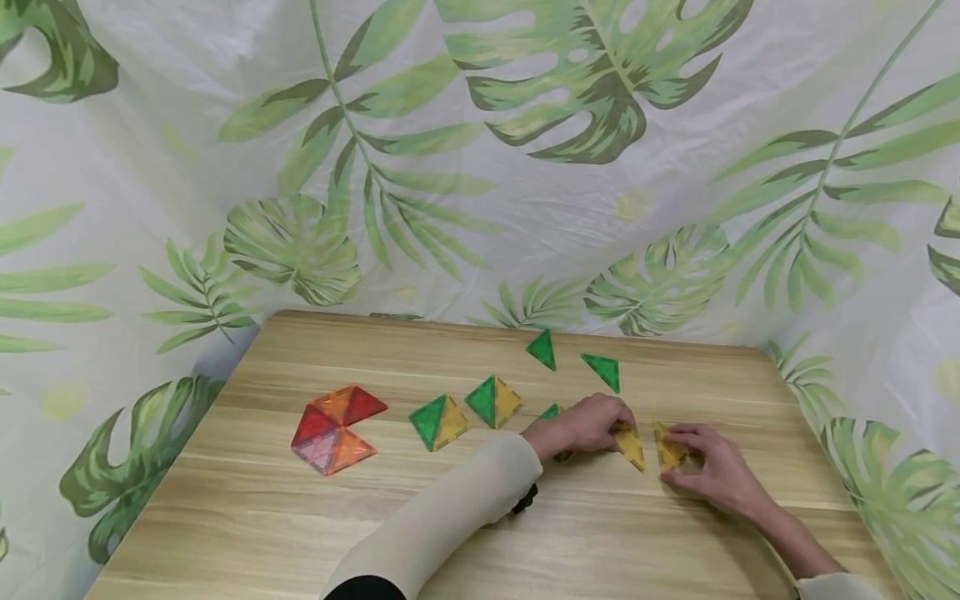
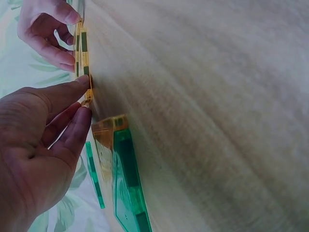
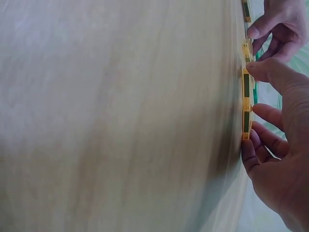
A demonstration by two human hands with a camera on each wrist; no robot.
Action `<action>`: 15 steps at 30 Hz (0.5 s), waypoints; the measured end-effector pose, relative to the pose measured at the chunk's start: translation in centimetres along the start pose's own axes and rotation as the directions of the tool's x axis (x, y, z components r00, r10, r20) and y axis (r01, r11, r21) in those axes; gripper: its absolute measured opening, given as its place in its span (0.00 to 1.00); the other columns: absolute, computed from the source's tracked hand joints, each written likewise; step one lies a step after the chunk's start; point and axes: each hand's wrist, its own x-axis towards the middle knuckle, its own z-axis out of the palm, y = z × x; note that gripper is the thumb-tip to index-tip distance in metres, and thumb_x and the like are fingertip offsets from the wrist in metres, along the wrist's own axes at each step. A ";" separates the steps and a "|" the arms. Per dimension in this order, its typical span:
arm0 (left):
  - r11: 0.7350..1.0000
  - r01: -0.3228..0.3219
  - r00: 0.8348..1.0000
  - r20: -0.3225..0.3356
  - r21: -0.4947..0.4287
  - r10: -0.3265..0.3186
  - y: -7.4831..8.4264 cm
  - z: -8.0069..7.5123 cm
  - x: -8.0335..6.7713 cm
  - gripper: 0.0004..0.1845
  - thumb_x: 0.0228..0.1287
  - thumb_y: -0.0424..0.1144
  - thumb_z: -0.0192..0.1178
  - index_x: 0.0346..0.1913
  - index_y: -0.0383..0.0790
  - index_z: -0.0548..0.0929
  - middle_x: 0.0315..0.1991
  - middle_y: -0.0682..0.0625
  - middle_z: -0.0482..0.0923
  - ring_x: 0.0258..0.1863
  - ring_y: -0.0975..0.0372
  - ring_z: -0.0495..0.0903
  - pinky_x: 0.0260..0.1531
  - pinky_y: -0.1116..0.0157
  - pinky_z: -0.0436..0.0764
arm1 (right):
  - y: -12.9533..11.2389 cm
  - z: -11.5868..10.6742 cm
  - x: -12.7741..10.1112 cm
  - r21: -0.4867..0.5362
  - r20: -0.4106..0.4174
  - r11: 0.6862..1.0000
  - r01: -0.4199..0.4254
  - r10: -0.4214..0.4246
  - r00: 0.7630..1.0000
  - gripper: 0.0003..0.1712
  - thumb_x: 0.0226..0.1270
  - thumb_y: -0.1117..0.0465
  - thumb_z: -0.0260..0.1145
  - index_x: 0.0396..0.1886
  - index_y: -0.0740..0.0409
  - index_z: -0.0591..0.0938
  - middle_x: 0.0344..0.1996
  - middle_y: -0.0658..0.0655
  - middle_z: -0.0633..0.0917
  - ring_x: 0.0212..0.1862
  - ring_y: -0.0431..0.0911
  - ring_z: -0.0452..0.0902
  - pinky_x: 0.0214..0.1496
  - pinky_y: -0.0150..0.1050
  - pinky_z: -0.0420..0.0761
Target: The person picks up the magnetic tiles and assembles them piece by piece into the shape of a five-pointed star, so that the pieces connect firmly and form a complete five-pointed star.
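Observation:
My left hand [image 1: 588, 422] pinches a yellow triangular magnetic tile [image 1: 632, 448] at its left corner, between thumb and fingertips. Facing it across a narrow gap is a second yellow triangular tile [image 1: 667, 450], which my right hand [image 1: 712, 468] grips by its edges. In the right wrist view, the right hand's thumb and fingers span this yellow tile [image 3: 246, 104], low at the tabletop. Just left of the left hand, a green tile [image 1: 552, 412] is mostly hidden by the wrist; the left wrist view shows it as green [image 2: 126, 179] joined to yellow [image 2: 102, 137].
Two green-and-yellow tile pairs, one nearer [image 1: 438, 422] and one farther [image 1: 493, 402], lie left of the hands. Two loose green triangles [image 1: 542, 350] [image 1: 604, 371] lie toward the back. A red, orange and pink tile cluster [image 1: 318, 425] is at left on the wooden table [image 1: 247, 517].

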 end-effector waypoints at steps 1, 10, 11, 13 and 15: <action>1.000 0.001 1.000 0.001 -0.003 -0.001 0.0 0.0 0.0 0.20 0.68 0.38 0.74 0.62 0.44 0.87 0.64 0.52 0.83 0.63 0.63 0.80 0.61 0.75 0.75 | -0.1 0.1 0.0 0.003 -0.003 1.000 0.004 -0.004 1.000 0.32 0.41 0.57 0.91 0.49 0.60 0.91 0.54 0.59 0.88 0.54 0.60 0.84 0.58 0.18 0.68; 0.999 -0.002 1.000 -0.001 0.033 0.002 -0.1 0.3 0.2 0.22 0.68 0.39 0.74 0.63 0.42 0.87 0.65 0.51 0.82 0.65 0.64 0.79 0.62 0.77 0.74 | -0.7 0.8 0.4 0.030 -0.004 1.000 0.004 -0.004 1.000 0.31 0.42 0.57 0.91 0.49 0.61 0.91 0.54 0.60 0.88 0.54 0.61 0.84 0.58 0.15 0.66; 0.999 -0.004 1.000 0.001 0.039 0.004 -0.1 0.4 0.2 0.22 0.69 0.39 0.74 0.64 0.42 0.87 0.65 0.51 0.82 0.66 0.63 0.79 0.63 0.76 0.74 | -0.8 0.9 0.5 0.027 -0.001 1.000 0.001 -0.001 1.000 0.32 0.42 0.56 0.91 0.49 0.61 0.91 0.54 0.60 0.88 0.55 0.61 0.84 0.58 0.16 0.67; 0.999 -0.008 1.000 0.006 0.044 0.007 0.0 0.3 0.2 0.22 0.69 0.39 0.73 0.64 0.41 0.87 0.66 0.51 0.82 0.67 0.63 0.79 0.64 0.76 0.74 | -1.0 1.1 0.6 0.026 0.007 1.000 -0.002 0.002 1.000 0.32 0.44 0.56 0.91 0.50 0.62 0.91 0.54 0.61 0.88 0.55 0.61 0.84 0.58 0.19 0.70; 0.998 -0.014 1.000 0.012 0.056 0.013 0.0 0.2 0.2 0.21 0.70 0.38 0.73 0.64 0.41 0.87 0.66 0.50 0.81 0.67 0.62 0.78 0.65 0.75 0.74 | -1.1 1.3 0.7 0.023 0.012 1.000 -0.004 0.004 1.000 0.32 0.45 0.56 0.90 0.51 0.62 0.91 0.54 0.61 0.87 0.55 0.61 0.84 0.57 0.21 0.72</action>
